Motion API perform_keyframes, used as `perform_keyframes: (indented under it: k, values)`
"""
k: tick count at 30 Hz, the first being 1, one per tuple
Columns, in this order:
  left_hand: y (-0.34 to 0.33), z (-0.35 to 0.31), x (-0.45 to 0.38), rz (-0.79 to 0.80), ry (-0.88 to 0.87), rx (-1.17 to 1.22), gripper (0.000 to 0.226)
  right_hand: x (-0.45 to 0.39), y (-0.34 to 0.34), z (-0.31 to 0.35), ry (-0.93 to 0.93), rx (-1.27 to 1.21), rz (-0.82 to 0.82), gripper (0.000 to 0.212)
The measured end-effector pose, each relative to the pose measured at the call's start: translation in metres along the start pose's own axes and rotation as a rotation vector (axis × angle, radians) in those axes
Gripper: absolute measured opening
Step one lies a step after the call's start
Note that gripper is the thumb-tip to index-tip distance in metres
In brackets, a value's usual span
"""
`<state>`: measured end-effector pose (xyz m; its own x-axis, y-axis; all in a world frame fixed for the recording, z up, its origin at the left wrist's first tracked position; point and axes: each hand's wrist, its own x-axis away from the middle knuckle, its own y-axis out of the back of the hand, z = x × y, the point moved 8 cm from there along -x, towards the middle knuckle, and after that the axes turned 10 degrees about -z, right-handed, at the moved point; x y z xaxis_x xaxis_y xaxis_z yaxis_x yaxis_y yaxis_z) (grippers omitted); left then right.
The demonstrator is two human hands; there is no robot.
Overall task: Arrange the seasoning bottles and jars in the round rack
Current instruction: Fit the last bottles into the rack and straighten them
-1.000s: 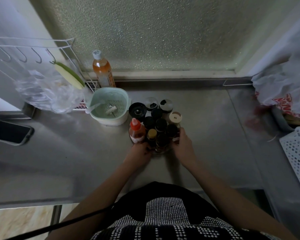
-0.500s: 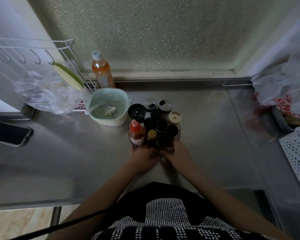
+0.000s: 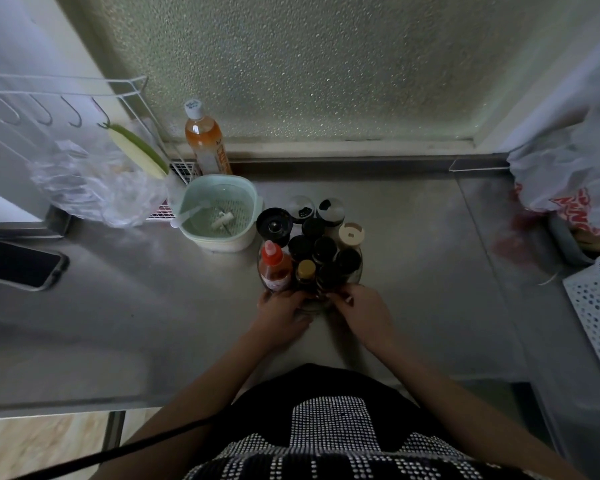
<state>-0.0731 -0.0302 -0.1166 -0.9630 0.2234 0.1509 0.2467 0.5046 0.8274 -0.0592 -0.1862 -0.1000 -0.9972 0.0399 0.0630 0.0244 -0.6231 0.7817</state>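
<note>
Both hands are at the near edge of the round rack: my left hand cups the rim below the red-capped sauce bottle, my right hand curls against it by the dark jars. How firmly either grips, I cannot tell. I judge I'm seating the rack on the steel counter; next, the shakers just behind it need slots.
</note>
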Motion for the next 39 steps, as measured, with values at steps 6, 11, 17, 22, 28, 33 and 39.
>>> perform_keyframes:
  k: [6, 11, 17, 22, 28, 33, 39]
  values:
    - [-0.008, 0.003, -0.001, 0.048, 0.008, -0.041, 0.051, -0.001, 0.047, 0.009, 0.119, -0.102, -0.321, 0.02]
    - [-0.012, 0.0, -0.003, 0.072, -0.007, -0.071, 0.054, -0.021, 0.043, 0.013, 0.118, -0.175, -0.224, 0.043]
    - [-0.011, 0.0, -0.002, 0.073, -0.013, -0.063, 0.051, -0.017, 0.04, -0.011, 0.014, -0.225, -0.201, 0.039]
    - [-0.008, 0.008, -0.001, 0.021, 0.005, -0.121, 0.024, 0.009, 0.011, -0.049, 0.053, 0.048, 0.086, 0.019]
    - [-0.012, 0.011, -0.004, 0.026, -0.058, -0.232, 0.026, 0.003, -0.009, -0.032, 0.116, 0.056, 0.14, 0.02]
    - [-0.008, 0.011, -0.022, 0.019, -0.053, -0.194, 0.024, -0.025, -0.007, -0.024, 0.114, 0.072, 0.106, 0.026]
    - [0.011, 0.015, -0.075, 0.025, 0.012, -0.099, 0.02, -0.08, -0.002, -0.007, 0.088, 0.056, 0.1, 0.016]
